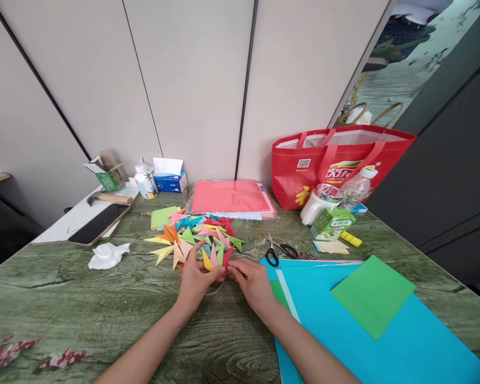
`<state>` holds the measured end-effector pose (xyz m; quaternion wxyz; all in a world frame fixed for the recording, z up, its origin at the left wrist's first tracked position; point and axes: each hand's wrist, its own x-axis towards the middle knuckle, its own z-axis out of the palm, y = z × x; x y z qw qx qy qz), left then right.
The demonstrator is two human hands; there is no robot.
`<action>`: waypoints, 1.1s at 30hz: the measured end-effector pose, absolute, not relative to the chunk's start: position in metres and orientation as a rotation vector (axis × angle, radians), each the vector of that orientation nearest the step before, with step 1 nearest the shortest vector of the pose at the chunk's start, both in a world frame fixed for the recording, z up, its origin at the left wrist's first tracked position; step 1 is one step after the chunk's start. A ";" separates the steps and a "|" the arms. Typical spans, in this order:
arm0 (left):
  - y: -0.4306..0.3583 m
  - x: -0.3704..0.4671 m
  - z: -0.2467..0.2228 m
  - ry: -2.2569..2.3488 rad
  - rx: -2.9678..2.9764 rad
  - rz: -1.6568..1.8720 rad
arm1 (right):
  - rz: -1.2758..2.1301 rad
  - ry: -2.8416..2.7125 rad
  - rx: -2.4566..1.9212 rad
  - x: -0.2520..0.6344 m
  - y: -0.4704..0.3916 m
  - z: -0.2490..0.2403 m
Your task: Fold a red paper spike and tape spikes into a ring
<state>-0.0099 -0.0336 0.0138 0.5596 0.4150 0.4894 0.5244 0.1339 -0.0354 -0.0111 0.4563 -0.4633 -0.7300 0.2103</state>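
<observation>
In front of me my left hand (196, 277) is closed around a row of folded paper pieces (213, 257) with pointed tips in yellow, pink, green and red. My right hand (252, 282) pinches at the lower right edge of the red piece; what lies between its fingertips is too small to make out. A thin pale string (215, 291) curves on the table just below the hands. Behind and left of them spreads a pile of similar pointed origami pieces (172, 234) in many colours.
Black-handled scissors (278, 249) lie right of the pile. Large blue sheets (324, 314) with a green square (374, 296) cover the right side. Farther back are packaged pink paper (232, 196) and a red bag (288, 176). Left are a phone (98, 224) and crumpled tissue (109, 256).
</observation>
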 end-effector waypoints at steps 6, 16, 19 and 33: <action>-0.033 -0.009 0.014 1.141 0.965 1.230 | 0.483 -1.831 -1.175 0.134 -0.036 -0.011; -0.032 -0.009 0.013 1.131 0.963 1.235 | 0.445 -1.887 -1.241 0.130 -0.038 -0.012; -0.031 -0.010 0.011 1.127 0.974 1.237 | 0.485 -1.868 -1.214 0.131 -0.037 -0.013; -0.030 -0.013 0.014 1.140 1.005 1.222 | 0.443 -1.886 -1.154 0.134 -0.036 -0.010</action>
